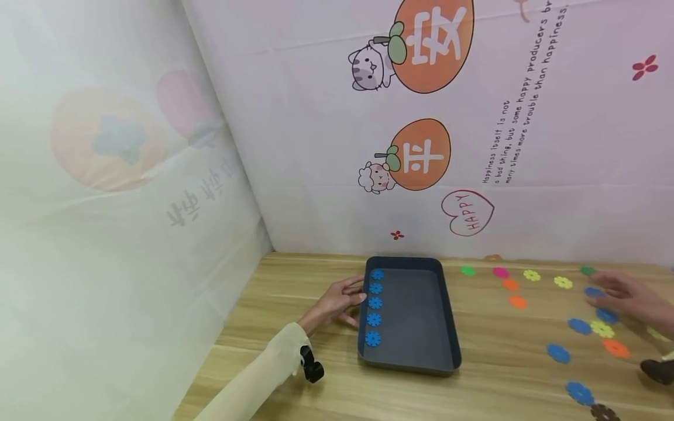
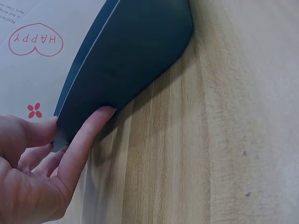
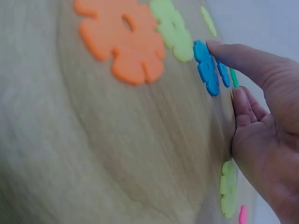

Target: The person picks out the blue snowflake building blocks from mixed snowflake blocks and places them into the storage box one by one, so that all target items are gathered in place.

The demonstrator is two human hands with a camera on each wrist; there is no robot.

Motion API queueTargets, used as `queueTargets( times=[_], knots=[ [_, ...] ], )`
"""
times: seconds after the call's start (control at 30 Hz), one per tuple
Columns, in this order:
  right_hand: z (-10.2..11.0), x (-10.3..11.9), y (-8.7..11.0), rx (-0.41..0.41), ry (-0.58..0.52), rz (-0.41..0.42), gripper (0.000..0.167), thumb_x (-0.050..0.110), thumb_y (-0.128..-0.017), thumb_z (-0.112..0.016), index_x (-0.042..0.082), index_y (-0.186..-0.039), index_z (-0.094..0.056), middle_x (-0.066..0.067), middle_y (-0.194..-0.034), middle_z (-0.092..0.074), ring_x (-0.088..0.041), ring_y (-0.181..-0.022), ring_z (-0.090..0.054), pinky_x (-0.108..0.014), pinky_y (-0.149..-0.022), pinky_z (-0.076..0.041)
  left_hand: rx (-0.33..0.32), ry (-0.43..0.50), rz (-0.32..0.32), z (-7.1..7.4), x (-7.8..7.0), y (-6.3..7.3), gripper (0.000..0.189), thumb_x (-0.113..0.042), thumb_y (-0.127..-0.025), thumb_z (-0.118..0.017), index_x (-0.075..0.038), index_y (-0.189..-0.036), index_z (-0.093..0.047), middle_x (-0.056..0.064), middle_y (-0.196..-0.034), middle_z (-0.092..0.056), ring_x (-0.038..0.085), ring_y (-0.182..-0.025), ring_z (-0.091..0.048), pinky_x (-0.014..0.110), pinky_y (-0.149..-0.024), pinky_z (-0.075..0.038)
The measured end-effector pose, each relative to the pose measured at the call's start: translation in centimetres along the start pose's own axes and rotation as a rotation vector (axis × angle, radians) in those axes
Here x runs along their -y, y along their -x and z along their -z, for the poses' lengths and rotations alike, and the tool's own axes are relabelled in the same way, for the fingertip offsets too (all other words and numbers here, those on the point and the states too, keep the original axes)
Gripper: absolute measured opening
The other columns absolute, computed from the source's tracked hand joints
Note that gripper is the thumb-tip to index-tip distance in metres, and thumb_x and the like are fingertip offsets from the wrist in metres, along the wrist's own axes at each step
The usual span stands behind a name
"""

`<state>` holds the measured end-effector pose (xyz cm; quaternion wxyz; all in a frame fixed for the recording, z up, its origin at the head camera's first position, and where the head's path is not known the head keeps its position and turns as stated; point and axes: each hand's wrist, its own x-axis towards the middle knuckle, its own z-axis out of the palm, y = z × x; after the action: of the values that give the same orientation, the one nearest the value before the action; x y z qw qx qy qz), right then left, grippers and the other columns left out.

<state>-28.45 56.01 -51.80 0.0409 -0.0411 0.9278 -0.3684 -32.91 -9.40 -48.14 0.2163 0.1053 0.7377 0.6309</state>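
A dark grey rectangular tray (image 1: pixel 413 316) stands on the wooden table with several blue snowflake discs (image 1: pixel 374 303) in a column along its inner left side. My left hand (image 1: pixel 339 299) rests against that side from outside. In the left wrist view, the thumb meets the tray's rim and the index finger (image 2: pixel 88 135) lies straight along the outer wall. Over the loose discs at the right is my right hand (image 1: pixel 629 297), fingers spread. Its thumb (image 3: pixel 243 58) reaches to a nearby blue disc (image 3: pixel 206 67), while the other fingertips come down at the tabletop.
Loose discs lie right of the tray: orange (image 1: pixel 518 302), yellow (image 1: pixel 563 282), pink (image 1: pixel 501 272), green (image 1: pixel 468 271) and several blue (image 1: pixel 559 353). A brown one (image 1: pixel 604 413) is near the front. A printed cloth (image 1: pixel 326 175) hangs behind the table and another at the left.
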Motion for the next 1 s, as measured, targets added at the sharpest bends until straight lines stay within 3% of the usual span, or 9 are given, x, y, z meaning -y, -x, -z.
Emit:
queueTargets(
  times=[0.37, 0.67, 0.73, 0.77, 0.87, 0.9, 1.0],
  knots=[
    [0.47, 0.48, 0.36, 0.007, 0.114, -0.013, 0.072, 0.032, -0.110, -0.056, -0.024, -0.147, -0.030, -0.057, -0.146, -0.021, -0.078, -0.126, -0.029, -0.083, -0.089, -0.045, 0.005, 0.004, -0.004, -0.02, -0.04, -0.14, 0.058, -0.010, -0.107, -0.060, -0.014, -0.162, -0.041, 0.025, -0.161, -0.043, 0.044, -0.139, -0.053, 0.047, -0.065, -0.068],
    [0.42, 0.46, 0.50, -0.049, 0.134, 0.000, 0.062, 0.030, -0.108, -0.062, -0.021, -0.139, -0.043, -0.055, -0.138, -0.039, -0.072, -0.116, -0.047, -0.066, -0.080, -0.059, 0.004, 0.008, 0.003, -0.09, 0.00, 0.00, 0.059, -0.012, -0.107, -0.062, -0.013, -0.162, -0.042, 0.024, -0.161, -0.044, 0.045, -0.140, -0.052, 0.048, -0.066, -0.068],
    [0.37, 0.49, 0.44, -0.080, 0.135, 0.020, 0.057, 0.027, -0.106, -0.066, -0.018, -0.135, -0.047, -0.052, -0.133, -0.045, -0.041, -0.105, -0.068, -0.051, -0.077, -0.062, 0.003, 0.007, 0.003, -0.06, 0.00, 0.01, 0.058, -0.011, -0.107, -0.061, -0.013, -0.162, -0.042, 0.024, -0.161, -0.044, 0.045, -0.140, -0.052, 0.048, -0.066, -0.068],
    [0.34, 0.50, 0.41, -0.097, 0.135, 0.033, 0.054, 0.025, -0.105, -0.068, -0.017, -0.132, -0.049, -0.050, -0.130, -0.050, -0.023, -0.099, -0.070, -0.044, -0.074, -0.062, 0.001, 0.007, 0.002, -0.06, 0.00, 0.01, 0.058, -0.011, -0.107, -0.061, -0.013, -0.162, -0.042, 0.024, -0.160, -0.044, 0.045, -0.140, -0.052, 0.047, -0.066, -0.068],
    [0.22, 0.38, 0.31, -0.141, 0.132, 0.065, 0.046, 0.021, -0.100, -0.073, -0.012, -0.125, -0.052, -0.034, -0.117, -0.063, 0.018, -0.087, -0.050, -0.021, -0.065, -0.055, -0.003, 0.007, 0.005, -0.05, 0.00, -0.04, 0.058, -0.011, -0.107, -0.061, -0.014, -0.162, -0.042, 0.024, -0.160, -0.045, 0.044, -0.139, -0.053, 0.047, -0.065, -0.068],
    [0.23, 0.31, 0.27, -0.150, 0.131, 0.074, 0.044, 0.019, -0.099, -0.075, -0.011, -0.122, -0.054, -0.030, -0.113, -0.066, 0.024, -0.087, -0.041, -0.016, -0.062, -0.050, -0.003, 0.006, 0.005, -0.04, 0.01, -0.06, 0.058, -0.011, -0.107, -0.061, -0.014, -0.162, -0.042, 0.024, -0.160, -0.045, 0.044, -0.139, -0.053, 0.047, -0.065, -0.068],
    [0.29, 0.14, 0.09, -0.155, 0.118, 0.081, 0.038, 0.019, -0.100, -0.074, -0.009, -0.120, -0.056, 0.001, -0.104, -0.070, 0.024, -0.086, -0.042, -0.017, -0.063, -0.051, -0.007, 0.010, 0.011, -0.02, 0.05, -0.12, 0.059, -0.011, -0.106, -0.063, -0.015, -0.161, -0.043, 0.023, -0.159, -0.046, 0.044, -0.139, -0.053, 0.047, -0.065, -0.068]
  ],
)
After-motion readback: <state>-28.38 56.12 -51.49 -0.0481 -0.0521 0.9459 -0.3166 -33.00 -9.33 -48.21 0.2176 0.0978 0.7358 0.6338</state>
